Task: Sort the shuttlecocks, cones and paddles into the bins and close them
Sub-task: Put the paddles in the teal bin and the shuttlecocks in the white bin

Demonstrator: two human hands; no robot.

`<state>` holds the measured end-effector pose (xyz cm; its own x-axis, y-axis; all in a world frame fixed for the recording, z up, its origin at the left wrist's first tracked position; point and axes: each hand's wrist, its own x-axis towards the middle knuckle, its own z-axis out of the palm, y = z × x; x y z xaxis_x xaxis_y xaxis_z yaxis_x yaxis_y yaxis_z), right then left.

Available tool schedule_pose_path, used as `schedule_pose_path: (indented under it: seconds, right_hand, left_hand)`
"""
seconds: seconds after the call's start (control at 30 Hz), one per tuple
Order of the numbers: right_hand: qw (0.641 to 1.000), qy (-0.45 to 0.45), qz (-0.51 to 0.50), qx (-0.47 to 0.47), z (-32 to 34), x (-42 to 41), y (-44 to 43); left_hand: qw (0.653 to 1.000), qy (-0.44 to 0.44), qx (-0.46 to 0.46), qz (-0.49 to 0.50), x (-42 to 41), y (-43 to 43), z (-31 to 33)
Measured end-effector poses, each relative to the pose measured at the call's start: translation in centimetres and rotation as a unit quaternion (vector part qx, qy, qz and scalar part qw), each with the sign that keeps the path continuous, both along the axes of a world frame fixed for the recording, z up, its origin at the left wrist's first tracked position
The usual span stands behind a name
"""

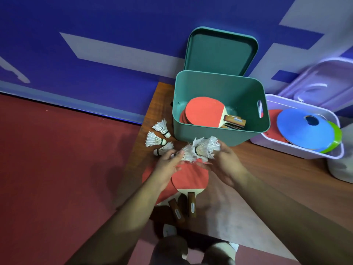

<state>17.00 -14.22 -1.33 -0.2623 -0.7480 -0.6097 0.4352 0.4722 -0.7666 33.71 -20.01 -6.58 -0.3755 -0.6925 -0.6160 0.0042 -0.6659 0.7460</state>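
1. Shuttlecocks (205, 148) sit bunched in the curled right hand (227, 163). The left hand (168, 165) pinches a single shuttlecock (186, 155). Three loose shuttlecocks (158, 139) lie on the bench (286, 169), beside the green bin (191, 131).
2. They look feather-light with crushable skirts, so a grip at the cork is probably safest.

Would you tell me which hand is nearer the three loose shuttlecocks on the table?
Left. The left hand sits just right of the loose shuttlecocks, almost touching the nearest; the right hand is farther right, across the bunch both hands hold.
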Motion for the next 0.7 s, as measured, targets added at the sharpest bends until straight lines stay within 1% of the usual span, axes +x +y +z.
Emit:
schedule_pose_path:
  seconds: [0.03, 0.1, 0.17, 0.23, 0.33, 0.4, 0.47, 0.5, 0.53, 0.57, 0.63, 0.67, 0.7]
  right_hand:
    - [1.0, -0.021, -0.005, 0.017, -0.2, -0.6, 0.4]
    - [0.996, -0.069, -0.023, 0.047, -0.8, -1.6, 1.4]
    - [0.988, -0.141, -0.047, 0.052, -1.6, -2.2, 2.4]
    - [0.98, -0.187, -0.058, 0.048, -2.1, -2.6, 3.1]
    - [0.98, -0.18, -0.054, 0.059, -2.6, -2.9, 3.7]
    - [0.985, -0.139, -0.058, 0.078, -2.6, -2.8, 3.9]
    - [0.988, -0.108, -0.069, 0.092, -2.6, -2.6, 4.0]
    - [0.987, -0.109, -0.069, 0.09, -2.7, -2.6, 3.9]
    - [0.986, -0.123, -0.07, 0.087, -2.6, -2.5, 3.9]
    - [0.983, -0.147, -0.074, 0.083, -2.7, -2.5, 3.9]
    - [0.972, -0.207, -0.091, 0.063, -2.7, -2.4, 3.9]
    - [0.968, -0.227, -0.094, 0.051, -2.6, -2.5, 3.8]
    - [0.967, -0.234, -0.095, 0.043, -2.7, -2.5, 3.7]
  left_hand:
    - [1.0, -0.019, -0.017, -0.015, -0.4, 0.0, -0.2]
    - [1.0, 0.0, -0.017, -0.026, -1.0, 0.0, -0.4]
    - [0.999, 0.031, -0.006, -0.035, -1.4, -0.3, -0.6]
    - [0.997, 0.014, -0.021, -0.07, -1.7, -0.6, -0.9]
    - [0.991, -0.05, -0.038, -0.117, -1.9, -0.9, -1.2]
    - [0.989, -0.071, -0.04, -0.127, -2.2, -0.9, -1.0]
    - [0.988, -0.047, -0.023, -0.146, -2.2, -0.7, -0.6]
    - [0.988, -0.025, -0.011, -0.151, -2.4, -0.4, -0.6]
    - [0.987, -0.02, -0.005, -0.161, -2.5, -0.2, -0.4]
    - [0.983, -0.038, -0.018, -0.179, -2.7, -0.1, -0.3]
    - [0.962, -0.122, -0.088, -0.226, -2.7, -0.4, 0.1]
    - [0.953, -0.15, -0.13, -0.23, -2.7, -0.9, 0.2]
    - [0.95, -0.154, -0.17, -0.211, -2.5, -1.5, -0.1]
